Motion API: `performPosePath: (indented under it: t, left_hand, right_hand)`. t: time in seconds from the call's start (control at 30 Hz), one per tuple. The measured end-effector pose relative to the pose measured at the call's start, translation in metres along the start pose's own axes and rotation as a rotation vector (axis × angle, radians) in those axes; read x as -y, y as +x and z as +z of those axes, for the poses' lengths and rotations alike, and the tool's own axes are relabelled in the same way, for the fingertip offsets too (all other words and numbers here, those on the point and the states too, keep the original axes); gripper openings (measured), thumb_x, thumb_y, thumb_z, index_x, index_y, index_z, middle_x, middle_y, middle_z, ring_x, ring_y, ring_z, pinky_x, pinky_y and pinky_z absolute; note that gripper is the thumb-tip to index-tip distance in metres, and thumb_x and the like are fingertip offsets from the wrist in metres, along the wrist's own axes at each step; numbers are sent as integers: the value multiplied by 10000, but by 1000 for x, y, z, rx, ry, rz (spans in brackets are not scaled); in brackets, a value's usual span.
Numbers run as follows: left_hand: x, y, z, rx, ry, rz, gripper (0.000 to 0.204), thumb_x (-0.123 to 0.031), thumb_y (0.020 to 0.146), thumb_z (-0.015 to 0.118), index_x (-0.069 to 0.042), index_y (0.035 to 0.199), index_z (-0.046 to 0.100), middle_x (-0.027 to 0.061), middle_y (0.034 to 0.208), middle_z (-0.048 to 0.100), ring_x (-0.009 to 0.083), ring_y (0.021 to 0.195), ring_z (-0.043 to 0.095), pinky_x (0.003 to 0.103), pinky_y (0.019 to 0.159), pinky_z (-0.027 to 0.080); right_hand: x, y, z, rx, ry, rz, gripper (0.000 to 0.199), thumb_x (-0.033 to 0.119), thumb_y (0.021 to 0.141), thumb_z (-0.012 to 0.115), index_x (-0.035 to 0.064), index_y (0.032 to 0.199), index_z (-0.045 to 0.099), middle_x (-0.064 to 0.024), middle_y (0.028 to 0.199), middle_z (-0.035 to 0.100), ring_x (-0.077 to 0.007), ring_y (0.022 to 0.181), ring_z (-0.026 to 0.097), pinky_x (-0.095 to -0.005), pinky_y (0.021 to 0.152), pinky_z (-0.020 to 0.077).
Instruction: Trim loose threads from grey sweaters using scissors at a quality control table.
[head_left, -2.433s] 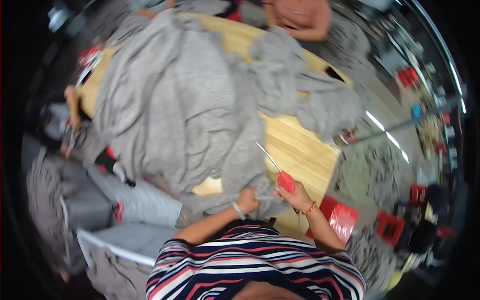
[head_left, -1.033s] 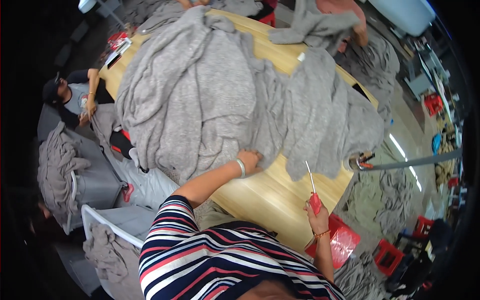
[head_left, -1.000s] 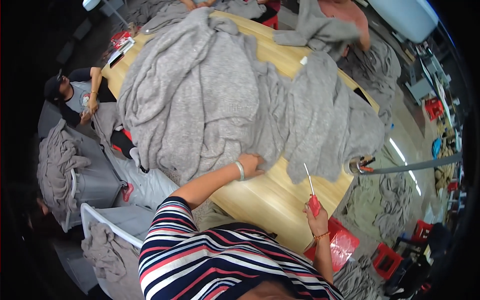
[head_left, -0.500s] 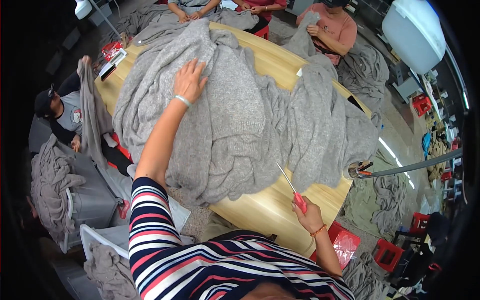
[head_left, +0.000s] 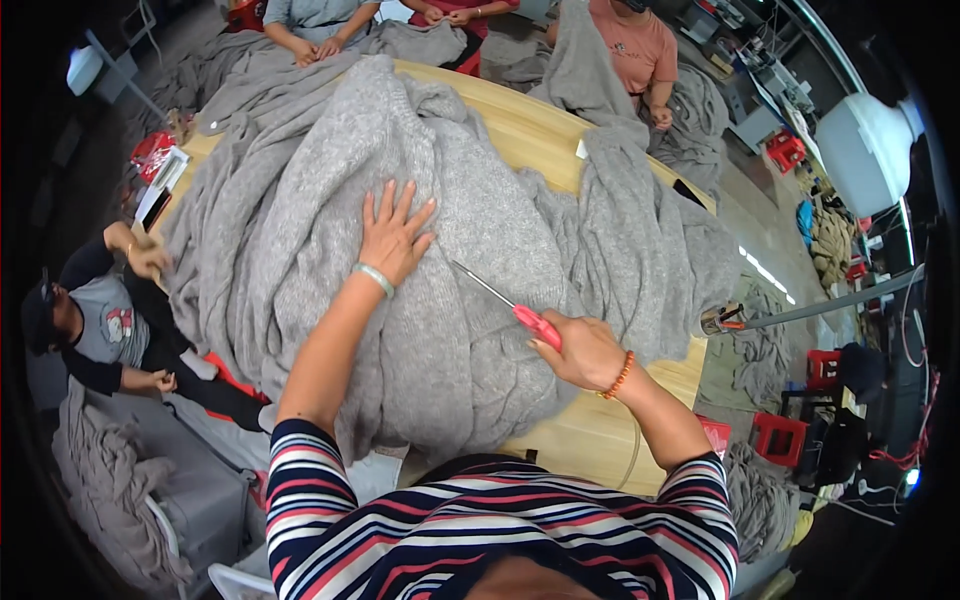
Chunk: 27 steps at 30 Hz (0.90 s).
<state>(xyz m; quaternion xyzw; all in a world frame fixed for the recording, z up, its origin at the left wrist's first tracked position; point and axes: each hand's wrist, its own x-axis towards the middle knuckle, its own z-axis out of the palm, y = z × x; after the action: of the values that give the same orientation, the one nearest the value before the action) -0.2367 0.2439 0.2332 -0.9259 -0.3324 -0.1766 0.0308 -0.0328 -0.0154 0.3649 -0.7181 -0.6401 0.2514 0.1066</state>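
Note:
A big pile of grey knitted fabric (head_left: 300, 190) covers most of a wooden table (head_left: 590, 440). My left hand (head_left: 393, 232) lies flat on the pile with its fingers spread, a pale green bangle on the wrist. My right hand (head_left: 585, 350) grips the red handle of a thin pair of snips (head_left: 505, 305), whose metal blade points up and left over the fabric, just right of the left hand. A beaded bracelet sits on the right wrist.
Other people sit around the table: one at the left (head_left: 100, 310), two at the far edge (head_left: 320, 20), one in a pink shirt (head_left: 640, 50) holding grey cloth. More grey fabric heaps lie on the floor (head_left: 110, 490). Red stools (head_left: 780, 435) stand at the right.
My left hand stays stretched out on the fabric pile. My right hand with the snips has moved from the table's near edge up over the fabric. The view has tilted toward the table's far side.

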Motion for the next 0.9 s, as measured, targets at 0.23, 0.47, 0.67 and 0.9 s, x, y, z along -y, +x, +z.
performPosePath:
  t: [0.23,0.47,0.67,0.9]
  left_hand:
    - [8,0,4,20,-135,6,501,-337,916,582,-220,1397,506,137,1520,354,385,1432,222,589,1161,61]
    - [9,6,-12,57,-196,62,536,-300,868,637,-166,1374,520,186,1429,445,375,1328,386,545,1125,231]
    - [26,76,-51,-353,-184,-167,572,-216,788,729,-101,1320,554,214,1309,504,386,1141,499,442,949,442]
    - [82,87,24,-113,-297,-399,418,-250,789,746,9,1106,664,249,1043,648,375,942,627,432,856,491]
  right_hand:
    - [24,50,4,-27,-67,58,282,297,903,609,37,1007,573,-222,737,643,-421,732,638,-505,671,494]
    - [19,60,5,-102,-4,47,289,301,907,612,39,1024,570,-222,704,621,-429,723,626,-504,671,479]
    - [13,62,-6,-159,46,48,295,306,911,607,40,1032,564,-230,718,624,-433,729,628,-510,658,473]
    - [14,81,-8,-131,22,15,320,308,906,606,38,1076,575,-228,745,643,-430,742,632,-507,687,487]
